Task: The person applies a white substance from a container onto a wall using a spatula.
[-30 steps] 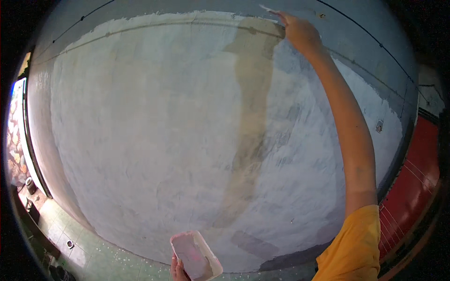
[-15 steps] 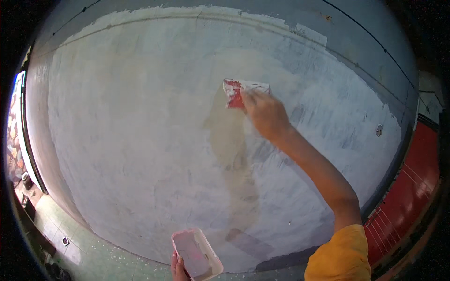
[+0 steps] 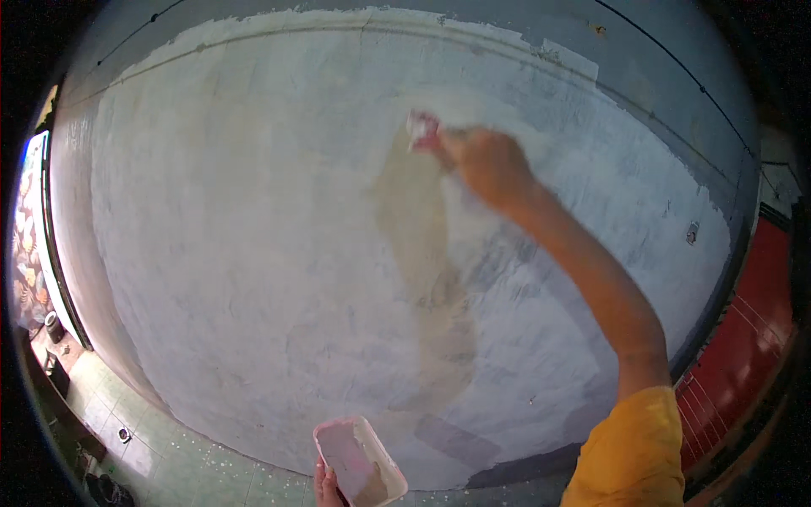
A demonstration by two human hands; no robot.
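In front of me is a wall (image 3: 245,211) coated with pale, streaky filler, and a damp-looking beige band runs down its middle. My right hand (image 3: 488,165) is closed on a red putty scraper (image 3: 425,131) smeared with white. The scraper is at the upper middle of the wall, at the top of the beige band; motion blurs it. Low down, my left hand (image 3: 326,485) grips the left side of a pinkish-white rectangular tub (image 3: 340,422). Some beige paste (image 3: 372,485) lies in the tub's lower end.
Pale green floor tiles (image 3: 194,460) with white spots run along the wall's foot at left. A bright doorway (image 3: 32,228) is at the far left, with a dark jar (image 3: 54,327) beside it. A red panel (image 3: 735,338) stands at right. A thin cable (image 3: 655,42) crosses the grey upper wall.
My right hand has moved the scraper higher up the wall and tilted it, so its face looks narrower. The tub stays in my left hand, nearly in place. The view has shifted slightly.
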